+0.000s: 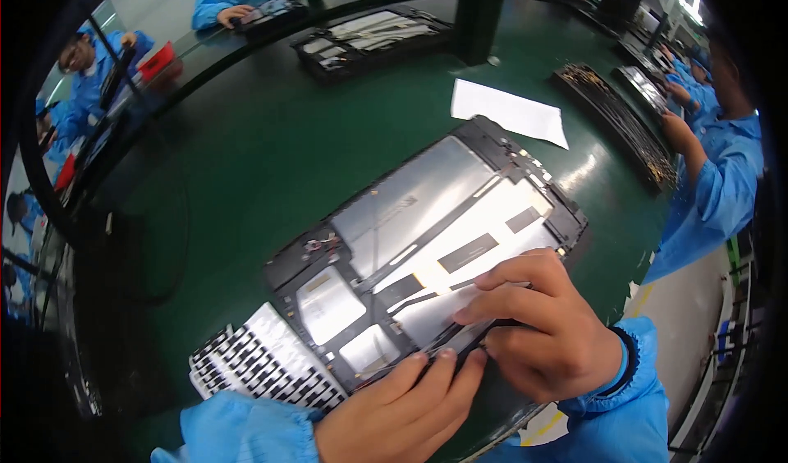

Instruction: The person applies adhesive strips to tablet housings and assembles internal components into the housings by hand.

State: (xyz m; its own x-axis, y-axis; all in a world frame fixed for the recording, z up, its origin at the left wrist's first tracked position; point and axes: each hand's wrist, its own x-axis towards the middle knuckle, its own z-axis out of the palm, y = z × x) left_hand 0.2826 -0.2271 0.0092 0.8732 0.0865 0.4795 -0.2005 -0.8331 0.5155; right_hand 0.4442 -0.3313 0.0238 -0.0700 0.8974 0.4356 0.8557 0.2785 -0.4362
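An opened tablet-like device [419,251] with a black frame and silvery panels lies slanted on the green table. My left hand [406,410] rests along its near edge, fingers stretched out side by side against the rim. Over the near right part of the device is my right hand [546,327], its fingers bent and drawn together by the edge; what they hold, if anything, is hidden. A white sheet with rows of small black pieces [267,356] lies at the device's lower left, partly covered by my left sleeve.
Beyond the device lies a white paper [509,112]. A black tray of thin strips [616,122] stands at the far right, near a co-worker in blue [722,167]. Another opened device [369,40] sits at the back beside a dark green post [480,20].
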